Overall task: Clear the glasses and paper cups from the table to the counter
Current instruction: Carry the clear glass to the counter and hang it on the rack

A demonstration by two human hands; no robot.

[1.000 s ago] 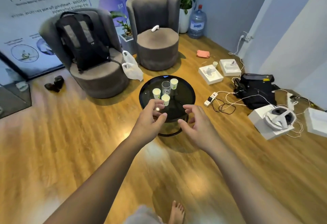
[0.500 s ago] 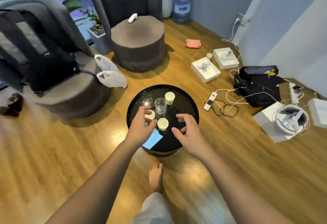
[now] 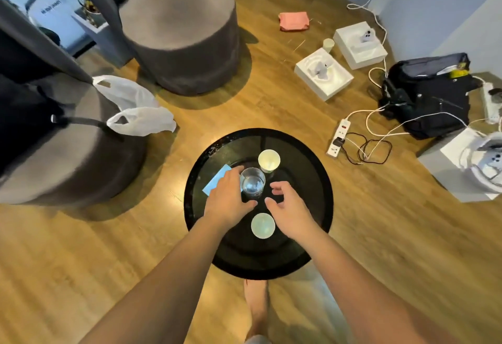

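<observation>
A round black glass table [image 3: 312, 178] stands on the wood floor. On it are a clear glass [image 3: 252, 183], a paper cup [image 3: 269, 159] just behind the glass and another paper cup [image 3: 262, 225] nearer to me. My left hand [image 3: 226, 198] lies against the glass's left side, with fingers and thumb curved round it. My right hand [image 3: 289, 209] hovers to the right of the glass, above the near cup, fingers loosely curled and holding nothing. What sits under my left palm is hidden.
Two grey armchairs [image 3: 179, 39] stand behind and to the left, one carrying a white plastic bag [image 3: 135, 111]. A power strip [image 3: 339, 137], cables, white boxes [image 3: 323, 76] and a black bag [image 3: 429, 96] lie on the floor to the right. My bare foot [image 3: 256, 303] stands by the table.
I have stepped up to the table and now look almost straight down on it. My left hand went forward to the glass; my right hand came in beside it.
</observation>
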